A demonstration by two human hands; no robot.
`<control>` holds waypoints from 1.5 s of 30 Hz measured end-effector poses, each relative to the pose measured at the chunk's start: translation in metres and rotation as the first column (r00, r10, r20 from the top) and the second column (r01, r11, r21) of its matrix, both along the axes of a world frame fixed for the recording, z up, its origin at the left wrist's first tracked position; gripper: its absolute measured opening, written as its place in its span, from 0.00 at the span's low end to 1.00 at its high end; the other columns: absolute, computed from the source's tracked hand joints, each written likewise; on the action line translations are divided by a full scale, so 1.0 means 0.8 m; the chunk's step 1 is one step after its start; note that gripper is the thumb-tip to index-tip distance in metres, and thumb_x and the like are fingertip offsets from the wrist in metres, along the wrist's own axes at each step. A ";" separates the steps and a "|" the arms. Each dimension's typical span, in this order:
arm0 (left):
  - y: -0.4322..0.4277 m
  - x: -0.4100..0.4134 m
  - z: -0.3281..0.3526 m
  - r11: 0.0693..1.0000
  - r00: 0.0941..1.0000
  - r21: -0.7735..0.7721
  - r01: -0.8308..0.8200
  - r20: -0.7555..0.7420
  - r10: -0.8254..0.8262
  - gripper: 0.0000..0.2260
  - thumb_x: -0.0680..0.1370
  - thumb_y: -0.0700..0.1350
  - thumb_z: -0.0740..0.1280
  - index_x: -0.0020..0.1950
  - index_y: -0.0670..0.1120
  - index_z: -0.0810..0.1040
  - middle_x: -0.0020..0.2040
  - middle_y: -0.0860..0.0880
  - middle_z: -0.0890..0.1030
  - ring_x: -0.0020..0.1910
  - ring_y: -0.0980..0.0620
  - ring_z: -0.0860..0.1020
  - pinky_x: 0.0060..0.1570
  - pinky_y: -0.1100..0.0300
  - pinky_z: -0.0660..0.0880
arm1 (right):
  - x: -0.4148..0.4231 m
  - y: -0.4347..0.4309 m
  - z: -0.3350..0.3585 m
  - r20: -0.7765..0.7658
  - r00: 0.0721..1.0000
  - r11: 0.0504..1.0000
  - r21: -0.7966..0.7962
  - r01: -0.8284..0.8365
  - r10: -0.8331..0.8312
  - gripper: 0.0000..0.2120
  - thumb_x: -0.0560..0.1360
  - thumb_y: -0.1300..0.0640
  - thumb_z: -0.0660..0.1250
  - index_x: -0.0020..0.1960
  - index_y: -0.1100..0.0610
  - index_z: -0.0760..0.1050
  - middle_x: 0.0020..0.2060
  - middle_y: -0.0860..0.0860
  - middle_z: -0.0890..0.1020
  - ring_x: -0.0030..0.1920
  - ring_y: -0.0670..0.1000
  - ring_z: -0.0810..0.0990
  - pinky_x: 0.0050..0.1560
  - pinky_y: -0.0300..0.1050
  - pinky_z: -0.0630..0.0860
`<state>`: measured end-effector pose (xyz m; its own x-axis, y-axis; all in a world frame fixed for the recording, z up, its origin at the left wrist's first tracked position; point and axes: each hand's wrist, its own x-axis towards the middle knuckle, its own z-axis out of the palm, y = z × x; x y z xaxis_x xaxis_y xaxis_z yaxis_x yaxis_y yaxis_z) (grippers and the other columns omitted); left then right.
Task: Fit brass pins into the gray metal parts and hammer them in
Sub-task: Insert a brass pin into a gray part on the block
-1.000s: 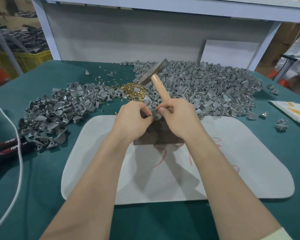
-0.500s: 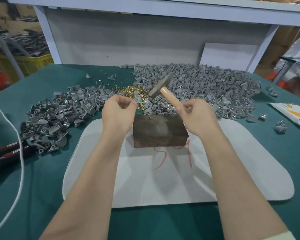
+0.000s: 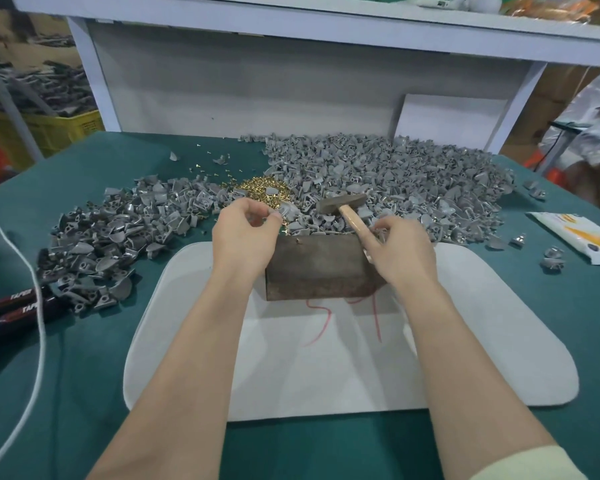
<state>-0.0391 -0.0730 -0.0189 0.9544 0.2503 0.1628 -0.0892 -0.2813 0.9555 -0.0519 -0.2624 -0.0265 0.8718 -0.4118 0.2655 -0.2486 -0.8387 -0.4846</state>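
Note:
My left hand (image 3: 243, 233) hovers by the brass pin pile (image 3: 264, 190), its thumb and fingers pinching a light gray metal part (image 3: 289, 210). With the palm of my right hand (image 3: 402, 252) I hold the hammer's wooden handle (image 3: 353, 220), and its fingertips touch the big heap of gray parts (image 3: 395, 181). The hammer head (image 3: 342, 203) lies low over that heap. Between my hands stands a dark metal block (image 3: 319, 268) with one small pin (image 3: 298, 241) near its far edge.
The block sits on a white mat (image 3: 326, 368) marked with red lines. A second heap of gray parts (image 3: 111, 237) lies on the left. Red-black pliers (image 3: 11, 304) and a white cord (image 3: 40, 306) lie far left. A yellow-white packet (image 3: 582, 239) and loose parts (image 3: 551, 259) lie right.
My hands have parted from over the block. The left hand moved up toward the brass pins, the right swung outward, and the hammer head dropped onto the gray heap.

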 end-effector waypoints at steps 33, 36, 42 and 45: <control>-0.018 -0.018 -0.001 0.839 0.960 0.469 0.278 -0.098 -0.263 0.06 0.75 0.47 0.69 0.39 0.54 0.75 0.50 0.52 0.81 0.55 0.48 0.75 0.56 0.54 0.72 | -0.003 0.034 0.023 0.202 0.892 0.850 0.277 -0.447 0.404 0.07 0.78 0.61 0.61 0.50 0.52 0.75 0.39 0.46 0.77 0.41 0.46 0.74 0.43 0.39 0.70; -0.019 -0.018 0.000 0.849 0.958 0.445 0.285 -0.097 -0.271 0.06 0.74 0.47 0.69 0.39 0.54 0.76 0.49 0.52 0.81 0.54 0.49 0.76 0.56 0.53 0.73 | -0.007 0.033 0.018 0.231 0.871 0.827 0.280 -0.487 0.434 0.09 0.78 0.62 0.61 0.46 0.51 0.77 0.37 0.49 0.78 0.39 0.48 0.74 0.42 0.42 0.71; -0.020 -0.019 -0.001 0.864 0.961 0.421 0.275 -0.096 -0.259 0.08 0.73 0.46 0.69 0.35 0.55 0.75 0.47 0.51 0.81 0.54 0.48 0.76 0.55 0.53 0.73 | -0.010 0.042 0.013 0.232 0.854 0.802 0.297 -0.518 0.466 0.10 0.74 0.61 0.68 0.40 0.47 0.74 0.42 0.50 0.81 0.44 0.49 0.79 0.53 0.45 0.75; -0.020 -0.019 -0.001 0.864 0.961 0.423 0.272 -0.086 -0.261 0.06 0.74 0.47 0.69 0.38 0.54 0.75 0.48 0.51 0.80 0.54 0.47 0.76 0.53 0.55 0.73 | -0.010 0.043 0.009 0.194 0.859 0.824 0.248 -0.510 0.474 0.09 0.73 0.58 0.70 0.39 0.45 0.77 0.44 0.53 0.80 0.42 0.47 0.77 0.48 0.42 0.72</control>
<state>-0.0543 -0.0888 -0.0198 0.9800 -0.1027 0.1706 -0.1968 -0.6305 0.7508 -0.0597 -0.2277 -0.0189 0.9475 -0.0088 0.3195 0.2353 -0.6573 -0.7159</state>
